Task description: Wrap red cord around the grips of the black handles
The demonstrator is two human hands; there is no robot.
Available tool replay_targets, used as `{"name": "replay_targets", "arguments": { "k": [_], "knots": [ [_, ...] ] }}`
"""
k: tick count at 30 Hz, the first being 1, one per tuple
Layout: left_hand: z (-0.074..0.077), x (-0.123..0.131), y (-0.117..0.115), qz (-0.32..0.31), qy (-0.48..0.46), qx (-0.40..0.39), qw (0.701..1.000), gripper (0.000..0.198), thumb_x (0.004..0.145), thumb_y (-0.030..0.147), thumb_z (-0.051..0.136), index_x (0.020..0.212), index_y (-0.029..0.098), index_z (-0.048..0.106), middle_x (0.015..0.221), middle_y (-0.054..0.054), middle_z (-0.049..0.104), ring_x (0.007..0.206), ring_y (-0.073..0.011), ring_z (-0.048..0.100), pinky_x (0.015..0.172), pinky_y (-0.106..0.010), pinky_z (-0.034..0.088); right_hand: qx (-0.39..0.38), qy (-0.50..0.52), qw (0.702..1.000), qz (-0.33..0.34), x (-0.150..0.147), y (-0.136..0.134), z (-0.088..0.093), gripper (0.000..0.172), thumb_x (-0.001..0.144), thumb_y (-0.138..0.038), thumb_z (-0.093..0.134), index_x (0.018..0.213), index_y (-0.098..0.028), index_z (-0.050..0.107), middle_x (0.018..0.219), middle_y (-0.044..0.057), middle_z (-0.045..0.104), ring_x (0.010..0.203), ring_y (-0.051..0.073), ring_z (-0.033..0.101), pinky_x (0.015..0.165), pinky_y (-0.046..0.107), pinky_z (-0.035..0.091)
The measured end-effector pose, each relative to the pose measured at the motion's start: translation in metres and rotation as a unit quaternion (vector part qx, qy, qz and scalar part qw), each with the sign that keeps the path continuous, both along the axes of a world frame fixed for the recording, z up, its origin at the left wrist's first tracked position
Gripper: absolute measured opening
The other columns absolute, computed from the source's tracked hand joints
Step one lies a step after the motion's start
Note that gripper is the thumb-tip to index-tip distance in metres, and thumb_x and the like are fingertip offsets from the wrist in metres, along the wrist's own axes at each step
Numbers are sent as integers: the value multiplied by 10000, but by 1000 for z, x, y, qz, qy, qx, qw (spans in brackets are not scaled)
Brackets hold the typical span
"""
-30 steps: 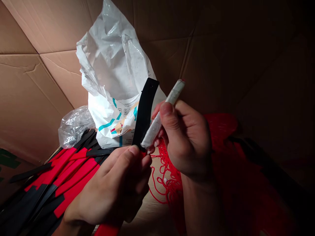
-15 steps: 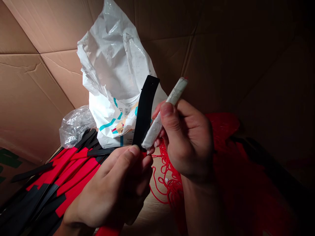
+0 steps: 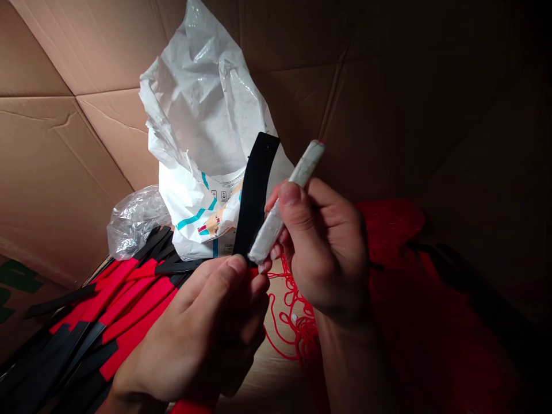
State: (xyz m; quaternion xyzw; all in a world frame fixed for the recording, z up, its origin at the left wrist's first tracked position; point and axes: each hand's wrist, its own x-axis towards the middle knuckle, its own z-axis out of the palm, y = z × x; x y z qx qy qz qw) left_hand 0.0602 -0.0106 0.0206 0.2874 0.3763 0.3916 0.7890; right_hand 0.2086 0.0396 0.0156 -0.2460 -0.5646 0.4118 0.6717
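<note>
My left hand (image 3: 194, 328) is closed, pinching a flat, slightly curved black strip (image 3: 255, 190) between thumb and fingers. The strip's upper part stands up from the grip; red material shows below the hand, probably its other part. In my right hand (image 3: 321, 247) is a slim stick wrapped in white tape (image 3: 287, 198), slanting up to the right, with a hint of red at its top end. Its lower end meets the strip just beside my left thumb. Whether a blade or tip sits at that end is hidden.
Several black strips with red middles (image 3: 129, 299) lie piled at the left. Behind stands an open white plastic bag (image 3: 202, 126), a clear plastic bag (image 3: 138, 221) beside it. Tangled red cord (image 3: 299, 322) lies on the wooden surface. Red material (image 3: 392, 230) is at right, cardboard (image 3: 103, 46) behind.
Both hands keep their grips in nearly the same place. The white-wrapped stick has tilted or shifted very slightly, and the background has moved a little to the right in view.
</note>
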Motion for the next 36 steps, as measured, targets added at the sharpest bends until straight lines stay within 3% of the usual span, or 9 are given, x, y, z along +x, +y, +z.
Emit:
{"name": "replay_targets", "arguments": {
  "k": [3, 5, 8, 12, 17, 22, 26, 32, 36],
  "knots": [
    [-1, 2, -3, 75, -18, -2, 997, 310, 996, 408, 673, 808, 172, 604, 604, 62, 452, 479, -53, 403, 464, -128, 367, -9, -4, 1000, 1, -3, -2, 0, 278, 1080, -454, 647, 887, -257, 677, 595, -47, 560, 486, 117, 564, 432, 244, 482],
    [-1, 2, -6, 93, -27, -23, 995, 327, 979, 387, 712, 763, 165, 603, 601, 60, 444, 486, -48, 408, 474, -134, 369, -10, -2, 1000, 24, -2, -4, 0, 247, 1077, -419, 663, 898, -252, 697, 618, -44, 581, 513, 119, 583, 460, 248, 504],
    [1, 1, -7, 90, -28, -41, 995, 383, 956, 427, 747, 715, 164, 610, 573, 66, 409, 471, -48, 389, 453, -141, 357, 3, 10, 998, 60, -1, -4, 0, 215, 1072, -386, 679, 915, -244, 713, 640, -46, 579, 541, 112, 587, 485, 238, 511],
    [2, 1, -7, 85, -32, -32, 995, 400, 925, 436, 788, 696, 166, 602, 563, 74, 389, 468, -47, 388, 467, -146, 387, -14, 9, 999, 40, -1, -3, 2, 290, 1068, -480, 657, 878, -262, 670, 630, -39, 552, 530, 128, 568, 484, 259, 519],
    [0, 2, -6, 90, -36, -34, 995, 348, 932, 430, 761, 765, 161, 616, 641, 37, 522, 481, -37, 410, 466, -127, 376, -21, 13, 999, 24, -4, -3, 4, 276, 1066, -506, 648, 897, -287, 649, 617, -43, 521, 510, 139, 545, 474, 276, 529],
    [-3, 0, -5, 66, -31, -23, 997, 346, 970, 453, 702, 785, 176, 610, 573, 79, 376, 442, -41, 286, 415, -128, 297, -11, 16, 1000, 20, -4, -4, 4, 272, 1073, -470, 648, 884, -275, 659, 622, -37, 525, 514, 132, 550, 471, 267, 529],
    [-2, 1, -4, 61, -32, -1, 998, 373, 969, 446, 705, 744, 173, 586, 586, 74, 377, 467, -43, 301, 460, -135, 357, -12, 15, 1000, 14, -3, -3, 4, 278, 1066, -481, 656, 876, -278, 673, 618, -38, 514, 521, 140, 559, 497, 284, 557],
    [-2, 2, -5, 76, -34, -26, 996, 390, 976, 461, 670, 718, 174, 615, 566, 75, 360, 445, -43, 224, 409, -133, 310, 6, 21, 999, 27, -3, -3, 3, 259, 1070, -451, 664, 892, -265, 697, 621, -36, 534, 517, 131, 561, 473, 268, 525],
    [-1, 1, -5, 76, -32, -39, 996, 387, 981, 445, 651, 700, 183, 597, 568, 82, 319, 454, -47, 164, 380, -125, 271, -5, 9, 1000, 0, -5, -5, 2, 283, 1086, -449, 637, 874, -265, 673, 614, -39, 557, 495, 120, 566, 445, 255, 489]
  ]
}}
